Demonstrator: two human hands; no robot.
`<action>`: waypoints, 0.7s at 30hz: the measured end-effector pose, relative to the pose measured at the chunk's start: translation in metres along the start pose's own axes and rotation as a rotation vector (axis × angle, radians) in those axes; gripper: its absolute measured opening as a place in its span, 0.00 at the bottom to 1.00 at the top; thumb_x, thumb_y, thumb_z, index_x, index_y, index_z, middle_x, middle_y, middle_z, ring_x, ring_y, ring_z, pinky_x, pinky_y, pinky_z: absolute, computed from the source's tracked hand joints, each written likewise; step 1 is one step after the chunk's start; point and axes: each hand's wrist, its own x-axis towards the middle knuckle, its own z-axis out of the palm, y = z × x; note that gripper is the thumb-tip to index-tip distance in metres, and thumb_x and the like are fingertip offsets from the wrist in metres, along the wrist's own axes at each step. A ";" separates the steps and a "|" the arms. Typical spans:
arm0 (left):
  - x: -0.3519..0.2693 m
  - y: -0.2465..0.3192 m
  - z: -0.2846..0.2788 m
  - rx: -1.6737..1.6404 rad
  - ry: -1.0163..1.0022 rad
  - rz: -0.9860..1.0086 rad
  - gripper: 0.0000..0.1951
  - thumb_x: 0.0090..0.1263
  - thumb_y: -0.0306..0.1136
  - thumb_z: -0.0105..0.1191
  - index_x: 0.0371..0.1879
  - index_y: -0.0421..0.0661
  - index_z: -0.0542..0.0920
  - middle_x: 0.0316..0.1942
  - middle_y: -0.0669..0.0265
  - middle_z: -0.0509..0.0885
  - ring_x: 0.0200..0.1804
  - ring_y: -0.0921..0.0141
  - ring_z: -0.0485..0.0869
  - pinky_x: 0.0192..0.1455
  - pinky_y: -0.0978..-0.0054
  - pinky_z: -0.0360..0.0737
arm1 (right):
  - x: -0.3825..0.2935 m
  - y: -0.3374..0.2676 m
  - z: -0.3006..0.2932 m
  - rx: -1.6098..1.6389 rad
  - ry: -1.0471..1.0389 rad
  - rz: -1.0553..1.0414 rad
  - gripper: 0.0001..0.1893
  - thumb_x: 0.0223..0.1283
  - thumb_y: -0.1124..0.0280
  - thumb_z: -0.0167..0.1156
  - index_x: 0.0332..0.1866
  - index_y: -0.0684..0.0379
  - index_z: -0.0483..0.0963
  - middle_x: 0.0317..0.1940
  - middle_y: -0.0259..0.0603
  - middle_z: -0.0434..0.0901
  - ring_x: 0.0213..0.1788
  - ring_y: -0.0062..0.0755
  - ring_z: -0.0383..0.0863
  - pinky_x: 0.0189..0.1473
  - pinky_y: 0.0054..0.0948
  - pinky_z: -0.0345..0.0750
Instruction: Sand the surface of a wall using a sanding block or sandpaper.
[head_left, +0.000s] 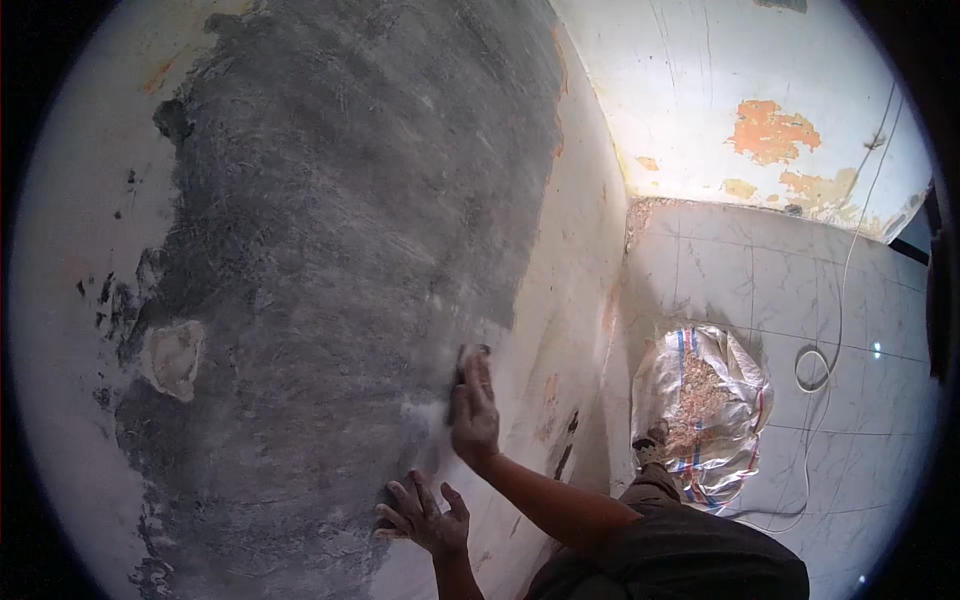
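A large area of dark grey plaster or filler covers much of the pale wall. My right hand presses a dark, flat, block-like tool against the wall near the right edge of the grey area; the palm and fingers hide most of the tool. Lower down and to the left, my left hand lies against the grey surface with its fingers spread, holding nothing. Whitish dust or a lighter smear shows on the grey between the hands. Both hands look dusty.
On the tiled floor at the right lies a woven plastic sack with rubble on it, and a foot at its left edge. A pale cable loops past the sack. The adjoining white wall has peeled orange patches.
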 end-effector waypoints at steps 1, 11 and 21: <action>0.000 -0.001 -0.002 -0.003 -0.002 0.005 0.28 0.74 0.50 0.47 0.71 0.53 0.72 0.78 0.54 0.56 0.81 0.46 0.38 0.73 0.36 0.21 | -0.003 -0.019 0.000 -0.063 -0.137 -0.172 0.25 0.74 0.71 0.45 0.74 0.66 0.61 0.75 0.59 0.57 0.80 0.53 0.50 0.78 0.38 0.49; 0.002 0.003 0.001 -0.021 -0.009 0.015 0.28 0.74 0.50 0.48 0.70 0.52 0.72 0.78 0.54 0.56 0.81 0.46 0.37 0.73 0.36 0.20 | 0.008 0.040 -0.017 -0.036 0.083 0.114 0.26 0.75 0.69 0.46 0.75 0.65 0.58 0.76 0.59 0.55 0.80 0.52 0.49 0.78 0.38 0.50; 0.003 0.006 -0.001 -0.020 0.002 0.016 0.27 0.75 0.50 0.47 0.70 0.53 0.72 0.78 0.54 0.57 0.81 0.46 0.39 0.74 0.36 0.22 | 0.011 0.058 -0.026 0.057 0.089 0.151 0.27 0.77 0.62 0.44 0.74 0.64 0.59 0.76 0.56 0.56 0.80 0.52 0.50 0.78 0.39 0.49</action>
